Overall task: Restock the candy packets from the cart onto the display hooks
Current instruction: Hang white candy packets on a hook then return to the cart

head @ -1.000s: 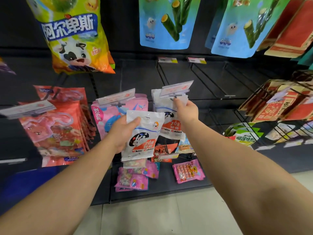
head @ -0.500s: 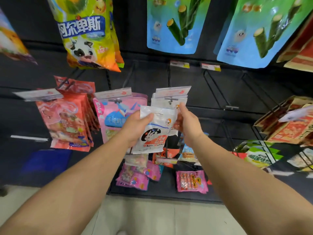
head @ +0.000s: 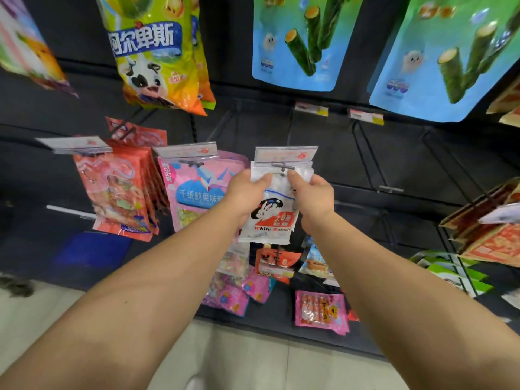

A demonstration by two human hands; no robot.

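White candy packet pinched at top by left hand and right hand, at hook.

A dark display wall carried rows of hooks. On its hooks hung a yellow bag, two blue pouches, a stack of red packets, pink packets and white packets under a price tag. Several hooks to the right stood bare. Lower down hung small pink packets and orange ones. A pale tiled floor lay below the wall.
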